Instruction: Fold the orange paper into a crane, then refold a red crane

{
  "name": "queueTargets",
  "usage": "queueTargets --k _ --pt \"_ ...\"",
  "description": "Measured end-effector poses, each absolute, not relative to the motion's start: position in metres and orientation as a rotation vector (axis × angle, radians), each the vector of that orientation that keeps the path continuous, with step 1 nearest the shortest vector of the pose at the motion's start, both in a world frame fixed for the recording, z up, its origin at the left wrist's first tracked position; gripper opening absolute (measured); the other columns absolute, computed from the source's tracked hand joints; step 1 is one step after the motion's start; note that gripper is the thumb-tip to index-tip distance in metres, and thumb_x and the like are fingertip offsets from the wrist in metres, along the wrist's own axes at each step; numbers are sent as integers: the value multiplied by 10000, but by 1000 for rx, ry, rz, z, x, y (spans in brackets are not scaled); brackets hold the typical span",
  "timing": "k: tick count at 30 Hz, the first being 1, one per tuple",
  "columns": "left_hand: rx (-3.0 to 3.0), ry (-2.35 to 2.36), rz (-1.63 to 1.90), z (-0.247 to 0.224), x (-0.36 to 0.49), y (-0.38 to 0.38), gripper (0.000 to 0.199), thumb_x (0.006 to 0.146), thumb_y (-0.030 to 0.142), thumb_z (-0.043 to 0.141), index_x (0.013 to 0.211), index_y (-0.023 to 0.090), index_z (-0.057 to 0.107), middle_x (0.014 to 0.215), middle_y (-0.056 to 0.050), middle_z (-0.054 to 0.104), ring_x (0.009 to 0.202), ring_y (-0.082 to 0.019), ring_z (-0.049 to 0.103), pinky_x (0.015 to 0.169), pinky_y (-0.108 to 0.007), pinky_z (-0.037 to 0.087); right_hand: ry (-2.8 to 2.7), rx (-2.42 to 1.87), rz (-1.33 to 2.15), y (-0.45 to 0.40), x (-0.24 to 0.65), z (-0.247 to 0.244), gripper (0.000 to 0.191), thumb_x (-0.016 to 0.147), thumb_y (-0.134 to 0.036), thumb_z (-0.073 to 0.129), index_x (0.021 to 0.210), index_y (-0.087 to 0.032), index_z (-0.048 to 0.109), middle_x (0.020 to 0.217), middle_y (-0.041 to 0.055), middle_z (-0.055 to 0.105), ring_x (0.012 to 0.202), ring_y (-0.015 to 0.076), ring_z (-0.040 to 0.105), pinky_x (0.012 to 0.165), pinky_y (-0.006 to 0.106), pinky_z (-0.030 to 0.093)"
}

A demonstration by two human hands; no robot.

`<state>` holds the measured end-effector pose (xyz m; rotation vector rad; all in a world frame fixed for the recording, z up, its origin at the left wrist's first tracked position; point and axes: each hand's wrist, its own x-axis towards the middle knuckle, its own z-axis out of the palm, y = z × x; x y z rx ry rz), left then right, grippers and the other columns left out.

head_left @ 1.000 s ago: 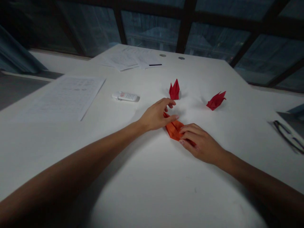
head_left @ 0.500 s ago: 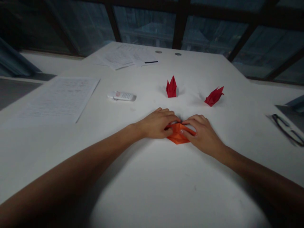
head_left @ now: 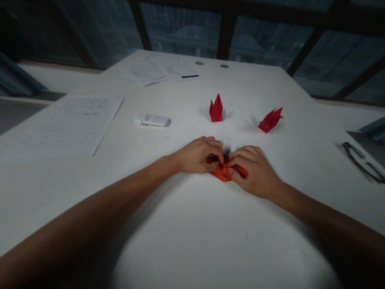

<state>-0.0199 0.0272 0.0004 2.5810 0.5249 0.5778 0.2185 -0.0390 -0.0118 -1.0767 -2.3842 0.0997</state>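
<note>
From where I stand, the bare left hand [head_left: 199,156] and bare right hand [head_left: 255,170] pinch a folded orange paper piece [head_left: 223,175] between them on the white tabletop [head_left: 186,233], seemingly so each steadies one side.

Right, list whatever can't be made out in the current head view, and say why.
All in the head view:
- Both ends of the orange paper: partly covered by the left hand and right hand, so its full folded shape is hidden.
- Print on the near-left sheet: too small and blurred.
- Label on the white item: too small to read.
- Far end of the glasses: cut off by the right edge.
</note>
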Motion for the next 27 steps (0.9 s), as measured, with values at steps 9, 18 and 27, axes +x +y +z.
queueTargets --k 9,18,27 --pt "2663 501 612 4 -18 22 158 829 157 621 870 216 762 1054 -59 743 1025 -231 608 962 -367 470 -2535 -843 -37 -40 221 -11 187 923 -408 683 984 -235 720 1035 59 766 1019 276 643 1012 487 452" --pt "2833 522 418 17 -15 11 232 957 387 566 904 211 708 962 -73 733 985 -250 594 913 -403 412 -2447 -1018 148 -39 217 -10 97 919 -184 603 898 -250 670 948 43 751 970 252 656 987 455 470" --pt "2727 546 416 9 -14 15 129 904 328 651 949 207 657 990 -58 707 1000 -241 588 946 -384 414 -2420 -1083 235 -37 218 -9 42 911 -212 638 943 -236 651 1018 53 734 1012 259 631 932 437 464"
